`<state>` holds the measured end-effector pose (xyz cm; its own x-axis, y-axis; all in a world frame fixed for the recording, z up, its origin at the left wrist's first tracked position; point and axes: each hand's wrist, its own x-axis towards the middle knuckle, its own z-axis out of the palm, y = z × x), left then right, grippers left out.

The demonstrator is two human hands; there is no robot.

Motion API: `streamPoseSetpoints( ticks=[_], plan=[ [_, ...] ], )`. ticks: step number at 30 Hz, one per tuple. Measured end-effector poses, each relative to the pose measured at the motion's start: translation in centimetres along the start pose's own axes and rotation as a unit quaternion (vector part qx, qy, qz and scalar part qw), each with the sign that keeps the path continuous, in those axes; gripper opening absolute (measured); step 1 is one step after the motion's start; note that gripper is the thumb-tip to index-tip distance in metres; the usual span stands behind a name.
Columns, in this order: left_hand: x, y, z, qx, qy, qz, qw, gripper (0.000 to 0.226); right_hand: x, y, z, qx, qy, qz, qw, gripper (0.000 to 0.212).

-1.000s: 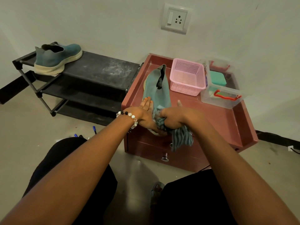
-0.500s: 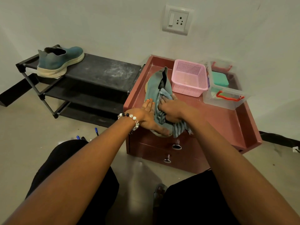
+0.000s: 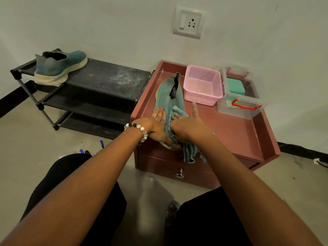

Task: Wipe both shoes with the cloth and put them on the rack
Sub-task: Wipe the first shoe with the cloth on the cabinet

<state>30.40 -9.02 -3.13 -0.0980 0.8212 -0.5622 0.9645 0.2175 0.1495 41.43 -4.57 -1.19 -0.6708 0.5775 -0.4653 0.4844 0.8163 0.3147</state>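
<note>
A low reddish-brown drawer cabinet (image 3: 236, 132) stood on the floor (image 3: 35, 139) against the wall, its top rimmed like a tray. On that top lay a teal shoe (image 3: 168, 96), toe toward the viewer, with a striped cloth (image 3: 190, 151) draped over its near end and hanging past the cabinet's front edge. Just right of the shoe sat a pink mesh basket (image 3: 202, 86), and beside that a clear plastic box (image 3: 239, 103) with red handles. To the left stood a black three-tier shoe rack (image 3: 106, 77); a second teal shoe (image 3: 60, 66) with a cream sole rested on the left end of its dusty top shelf. Blue-capped pens (image 3: 101, 143) lay on the floor near the rack.
</note>
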Motion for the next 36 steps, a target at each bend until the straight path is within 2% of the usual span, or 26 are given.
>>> streamPoseSetpoints(
  ticks=[2,7,10,12,14,19,23,27,31,33,36],
  plan=[
    [0.0,-0.1,0.0,0.002,0.001,0.001,1.0,0.134,0.3,0.2,0.1,0.019,-0.001,-0.014,1.0,0.066],
    [0.0,-0.3,0.4,0.016,0.028,0.007,0.999,0.121,-2.3,2.3,-0.8,0.2,-0.04,-0.076,0.976,0.043],
    [0.2,-0.4,0.6,0.03,0.045,0.009,0.999,0.119,-2.2,2.0,-0.4,0.147,-0.024,-0.049,0.988,0.051],
    [0.2,-0.4,0.6,0.036,0.049,0.028,0.998,0.122,-1.2,1.4,0.1,0.076,-0.001,-0.055,0.996,0.054],
    [0.3,-0.4,0.7,0.048,0.055,0.045,0.996,0.125,-0.5,1.3,0.4,0.057,0.011,-0.066,0.996,0.055],
    [0.3,-0.4,1.0,0.095,0.086,0.054,0.99,0.122,-0.6,2.3,0.7,0.12,-0.014,-0.084,0.989,0.064],
    [0.2,-0.3,0.9,0.092,0.078,0.048,0.992,0.118,-3.3,3.3,-0.6,0.214,-0.042,-0.099,0.971,0.043],
    [0.6,-0.2,1.0,0.078,0.064,0.031,0.994,0.115,-3.5,2.4,-0.8,0.133,-0.047,-0.041,0.989,0.053],
    [0.6,-0.1,0.9,0.064,0.068,0.051,0.994,0.123,-1.1,1.2,0.0,0.021,-0.015,-0.039,0.999,0.071],
    [0.7,-0.1,0.7,0.055,0.066,0.056,0.995,0.129,-0.4,1.4,0.2,0.021,0.0,-0.047,0.999,0.076],
    [0.9,-0.4,0.4,0.066,0.042,0.046,0.996,0.125,-0.4,2.3,0.2,0.12,-0.022,-0.075,0.99,0.06]
  ],
)
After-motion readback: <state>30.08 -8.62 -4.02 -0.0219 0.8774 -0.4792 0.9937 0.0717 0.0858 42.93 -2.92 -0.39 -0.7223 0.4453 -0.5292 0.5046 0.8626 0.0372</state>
